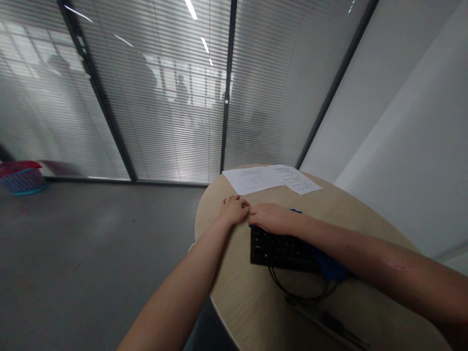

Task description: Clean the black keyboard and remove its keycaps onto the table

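A black keyboard [278,247] lies on the round wooden table [241,273]. My right hand [272,218] rests over its upper left corner, with the fingers bent and pressed together on a bit of blue cloth. More of the blue cloth [331,267] shows below my right forearm, over the right part of the keyboard. My left hand [234,209] lies on the tabletop just left of the keyboard, fingers somewhat spread, its fingertips close to those of my right hand. What lies under my right palm is hidden.
Printed sheets [256,179] lie at the table's far edge. Black cables [288,292] loop below the keyboard, near a dark slim object [336,324]. A basket [24,180] stands on the floor at far left. Blinds and glass partitions line the back; a white wall rises right.
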`<state>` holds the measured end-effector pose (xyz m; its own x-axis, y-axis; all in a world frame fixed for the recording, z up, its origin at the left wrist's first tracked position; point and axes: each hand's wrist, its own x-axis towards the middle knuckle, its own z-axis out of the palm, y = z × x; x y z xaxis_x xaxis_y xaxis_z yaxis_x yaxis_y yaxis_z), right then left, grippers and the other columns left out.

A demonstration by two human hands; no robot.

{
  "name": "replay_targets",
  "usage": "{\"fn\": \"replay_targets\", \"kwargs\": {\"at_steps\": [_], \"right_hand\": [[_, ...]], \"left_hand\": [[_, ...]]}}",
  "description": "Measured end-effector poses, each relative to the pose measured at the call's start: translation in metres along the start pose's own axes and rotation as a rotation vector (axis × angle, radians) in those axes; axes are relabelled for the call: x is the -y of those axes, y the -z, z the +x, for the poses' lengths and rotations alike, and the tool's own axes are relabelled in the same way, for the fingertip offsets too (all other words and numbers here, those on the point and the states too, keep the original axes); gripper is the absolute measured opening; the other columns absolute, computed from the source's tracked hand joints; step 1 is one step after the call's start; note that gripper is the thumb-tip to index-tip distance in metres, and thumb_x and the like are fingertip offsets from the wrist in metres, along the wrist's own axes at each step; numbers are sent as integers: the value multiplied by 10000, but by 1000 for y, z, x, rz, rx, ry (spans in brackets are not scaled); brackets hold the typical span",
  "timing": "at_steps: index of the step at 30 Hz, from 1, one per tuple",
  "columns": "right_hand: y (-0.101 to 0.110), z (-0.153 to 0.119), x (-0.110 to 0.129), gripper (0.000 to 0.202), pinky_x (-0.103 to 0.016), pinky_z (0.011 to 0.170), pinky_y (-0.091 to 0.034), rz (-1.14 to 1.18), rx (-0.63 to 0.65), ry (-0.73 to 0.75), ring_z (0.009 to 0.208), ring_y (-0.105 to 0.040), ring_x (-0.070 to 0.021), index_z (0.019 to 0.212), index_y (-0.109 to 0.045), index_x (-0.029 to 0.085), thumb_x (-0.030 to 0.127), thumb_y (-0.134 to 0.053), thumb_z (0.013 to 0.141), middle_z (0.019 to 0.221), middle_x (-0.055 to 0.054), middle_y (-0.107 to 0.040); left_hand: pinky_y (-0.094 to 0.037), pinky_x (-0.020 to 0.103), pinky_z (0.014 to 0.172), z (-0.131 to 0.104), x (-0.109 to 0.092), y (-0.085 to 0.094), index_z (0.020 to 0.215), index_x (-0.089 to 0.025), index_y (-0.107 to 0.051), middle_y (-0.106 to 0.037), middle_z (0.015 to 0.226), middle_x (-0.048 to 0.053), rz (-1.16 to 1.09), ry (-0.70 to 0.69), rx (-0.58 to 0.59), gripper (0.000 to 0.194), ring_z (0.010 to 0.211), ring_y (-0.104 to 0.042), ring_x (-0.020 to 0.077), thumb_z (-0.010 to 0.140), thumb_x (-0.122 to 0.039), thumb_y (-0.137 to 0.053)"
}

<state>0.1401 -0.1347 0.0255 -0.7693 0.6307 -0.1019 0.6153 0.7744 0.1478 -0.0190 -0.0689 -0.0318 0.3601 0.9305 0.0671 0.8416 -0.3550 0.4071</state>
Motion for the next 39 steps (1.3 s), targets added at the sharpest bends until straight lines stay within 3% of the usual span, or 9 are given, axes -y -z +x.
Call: {"fn": "replay_targets", "kwargs": {"at_steps": [5,12,16,22,27,33,39], "right_hand": [[1,-3,6,248,-330,865,-450,5,-16,8,1007,-632,-231,1014,-755,179,124,-518,970,1035,-108,-708],[7,-22,1,233,-318,788,-420,-48,-185,-193,902,-608,-221,1073,-722,138,145,-506,989,961,-112,-679],[4,-33,10,205,-285,743,-410,4,-251,-117,819,-593,-180,1024,-708,155,175,-505,1004,931,-84,-673],[-2,-15,12,231,-328,796,-451,-76,-166,-95,923,-629,-224,1074,-722,131,133,-508,989,1007,-132,-699],[4,-5,15,265,-348,797,-477,-74,-40,-124,954,-660,-249,1110,-728,130,98,-516,955,1014,-147,-715],[11,-6,27,242,-338,757,-484,-27,2,-49,961,-681,-255,977,-760,149,114,-526,929,1031,-136,-731],[16,-11,47,156,-333,687,-471,-21,72,107,807,-682,-237,893,-764,130,125,-620,833,854,-110,-742]], "left_hand": [[-240,522,1184,-1,7,2,1201,-315,-733,-541,1483,84,-32,-95,31,359,1430,-392,325,888,-439,-608],[-330,431,1168,-6,12,6,1104,-248,-762,-706,1217,61,-142,-214,-19,307,1224,-585,267,861,-413,-674],[-273,509,1202,-7,10,8,1088,-255,-759,-706,1217,41,-189,-244,38,296,1231,-593,274,827,-383,-708],[-123,634,1211,-5,12,6,1177,-283,-727,-586,1434,92,-80,-226,112,359,1402,-447,322,839,-395,-681],[-112,683,1186,-6,12,6,1288,-308,-663,-446,1564,107,39,-220,166,444,1479,-338,320,867,-445,-634],[-102,661,1195,-7,11,8,1272,-307,-670,-429,1576,113,34,-184,169,437,1500,-303,313,844,-395,-652],[-105,672,1189,-8,13,10,1248,-308,-683,-461,1551,117,-2,-181,132,435,1488,-325,325,847,-475,-656]]}}
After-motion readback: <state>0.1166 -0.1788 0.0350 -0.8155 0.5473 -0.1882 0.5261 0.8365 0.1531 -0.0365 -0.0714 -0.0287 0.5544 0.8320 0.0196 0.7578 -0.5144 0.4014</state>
